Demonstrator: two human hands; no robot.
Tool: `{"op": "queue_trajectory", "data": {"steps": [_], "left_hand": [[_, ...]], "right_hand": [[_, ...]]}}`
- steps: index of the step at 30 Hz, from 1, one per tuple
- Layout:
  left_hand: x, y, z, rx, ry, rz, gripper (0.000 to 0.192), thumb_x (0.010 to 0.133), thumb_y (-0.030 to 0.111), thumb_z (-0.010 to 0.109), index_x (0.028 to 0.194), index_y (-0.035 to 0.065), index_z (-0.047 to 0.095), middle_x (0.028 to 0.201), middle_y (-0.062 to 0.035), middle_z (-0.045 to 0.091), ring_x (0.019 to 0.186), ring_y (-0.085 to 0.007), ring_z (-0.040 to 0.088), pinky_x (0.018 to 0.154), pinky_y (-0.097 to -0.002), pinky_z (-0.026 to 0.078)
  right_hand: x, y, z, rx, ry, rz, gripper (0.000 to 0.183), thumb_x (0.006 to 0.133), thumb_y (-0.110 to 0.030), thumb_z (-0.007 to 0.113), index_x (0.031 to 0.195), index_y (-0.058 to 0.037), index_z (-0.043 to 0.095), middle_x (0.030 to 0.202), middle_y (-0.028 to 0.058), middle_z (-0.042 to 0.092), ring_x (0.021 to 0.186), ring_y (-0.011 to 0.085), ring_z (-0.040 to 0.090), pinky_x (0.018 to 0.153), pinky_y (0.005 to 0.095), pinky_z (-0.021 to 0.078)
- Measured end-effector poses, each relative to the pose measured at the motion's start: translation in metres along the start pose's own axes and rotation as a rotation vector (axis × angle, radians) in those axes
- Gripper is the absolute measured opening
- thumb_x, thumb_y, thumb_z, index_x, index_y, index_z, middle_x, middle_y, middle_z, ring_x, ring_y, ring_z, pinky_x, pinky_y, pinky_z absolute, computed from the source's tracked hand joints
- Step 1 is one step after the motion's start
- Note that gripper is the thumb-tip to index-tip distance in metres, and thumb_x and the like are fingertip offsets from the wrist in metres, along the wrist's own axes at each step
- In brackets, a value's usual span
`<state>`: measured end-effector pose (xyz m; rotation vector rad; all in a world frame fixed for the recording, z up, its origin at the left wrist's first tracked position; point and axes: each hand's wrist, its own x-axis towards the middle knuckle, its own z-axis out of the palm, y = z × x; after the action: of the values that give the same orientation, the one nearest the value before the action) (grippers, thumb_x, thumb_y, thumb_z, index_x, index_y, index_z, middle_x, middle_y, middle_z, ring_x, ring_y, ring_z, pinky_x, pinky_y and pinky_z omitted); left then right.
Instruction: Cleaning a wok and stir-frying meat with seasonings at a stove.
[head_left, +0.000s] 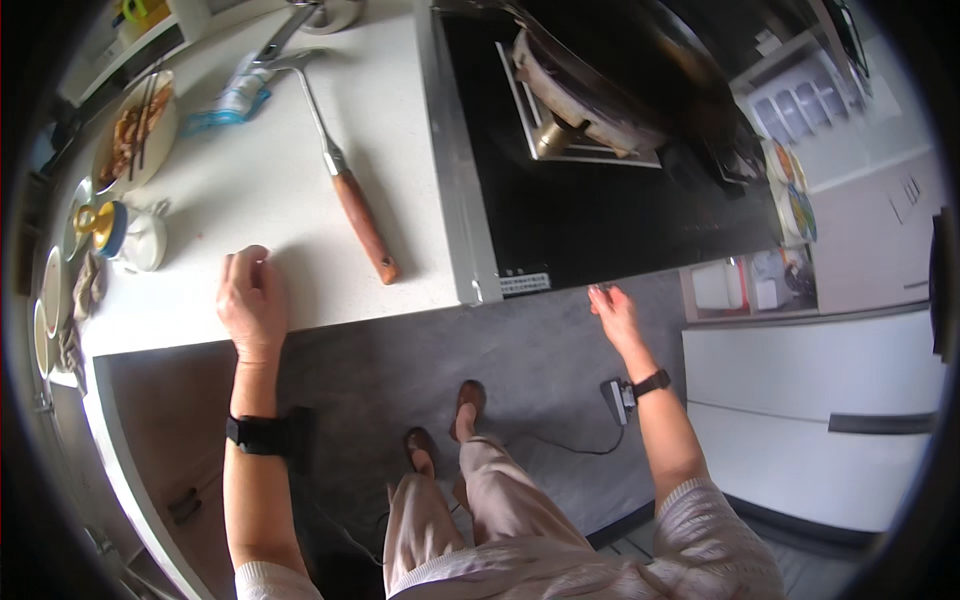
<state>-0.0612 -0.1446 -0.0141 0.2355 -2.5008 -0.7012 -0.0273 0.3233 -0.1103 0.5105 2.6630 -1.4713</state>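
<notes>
My left hand (253, 300) rests near the front edge of the white countertop (232, 180), its fingers curled, with no object visible in it. To its right lies a spatula with a wooden handle (361, 225), its metal head pointing away from me. My right hand (615, 311) is at the front edge of the black gas cooktop (600, 225), fingers bent; whether it grips anything is too small to tell. A large dark wok (645, 67) stands over the burner. A bowl of food (166, 124) with chopsticks across it is at the far left, near a lidded glass jar (142, 240).
A blue and white packet (238, 94) lies at the back of the counter beside another metal utensil (289, 30). Small bowls (54, 289) and a crumpled cloth (71, 341) line the left side. Patterned dishes (796, 214) stand right of the cooktop. A cable (577, 450) hangs below.
</notes>
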Motion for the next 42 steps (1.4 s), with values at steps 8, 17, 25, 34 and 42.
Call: {"op": "queue_trajectory", "data": {"steps": [8, 17, 25, 34, 42], "left_hand": [[-0.005, -0.003, 0.000, -0.048, 0.008, -0.049, 0.010, 0.076, 0.005, 0.053, 0.085, 0.0092, 0.056, 0.077, -0.0117, 0.055, 0.063, -0.0324, 0.056, 0.057, -0.0388, 0.046], [-0.002, -0.001, -0.005, 0.046, 0.053, -0.046, 0.006, 0.075, 0.007, 0.057, 0.078, 0.0107, 0.060, 0.072, -0.0076, 0.054, 0.056, -0.0270, 0.056, 0.050, -0.0355, 0.046], [0.000, 0.000, -0.011, -0.061, -0.098, -0.004, 0.011, 0.071, 0.008, 0.057, 0.081, 0.0125, 0.058, 0.076, -0.0071, 0.051, 0.068, -0.0271, 0.056, 0.057, -0.0373, 0.047], [0.008, -0.023, -0.025, -0.424, -0.362, 0.012, 0.013, 0.068, 0.003, 0.057, 0.080, 0.0090, 0.057, 0.073, -0.0089, 0.053, 0.064, -0.0295, 0.056, 0.056, -0.0375, 0.046], [0.027, -0.037, -0.043, -0.636, -0.617, 0.002, 0.010, 0.072, -0.003, 0.056, 0.081, 0.0002, 0.060, 0.073, -0.0099, 0.056, 0.063, -0.0175, 0.057, 0.058, -0.0266, 0.046]], "right_hand": [[-0.033, -0.060, -0.034, -0.375, -0.179, 0.033, 0.026, 0.080, -0.024, 0.063, 0.068, -0.0015, 0.059, 0.051, 0.0069, 0.056, 0.046, 0.0150, 0.055, 0.047, 0.0294, 0.0436], [-0.042, -0.258, 0.094, -0.357, -0.413, -0.520, 0.027, 0.076, -0.025, 0.068, 0.090, -0.0039, 0.057, 0.068, 0.0107, 0.062, 0.058, 0.0237, 0.060, 0.053, 0.0307, 0.0462], [-0.025, -0.288, 0.166, -0.533, -0.347, -0.549, 0.053, 0.072, -0.023, 0.066, 0.116, -0.0070, 0.042, 0.087, 0.0168, 0.063, 0.078, 0.0362, 0.061, 0.069, 0.0439, 0.0475], [-0.051, -0.303, 0.108, -0.547, -0.285, -0.512, 0.032, 0.063, -0.015, 0.060, 0.092, -0.0033, 0.053, 0.070, 0.0167, 0.059, 0.065, 0.0357, 0.059, 0.057, 0.0416, 0.0467], [-0.131, -0.320, -0.010, -0.369, -0.584, -0.483, 0.043, 0.066, -0.014, 0.064, 0.105, 0.0002, 0.055, 0.072, 0.0131, 0.061, 0.061, 0.0247, 0.061, 0.055, 0.0306, 0.0468]]}}
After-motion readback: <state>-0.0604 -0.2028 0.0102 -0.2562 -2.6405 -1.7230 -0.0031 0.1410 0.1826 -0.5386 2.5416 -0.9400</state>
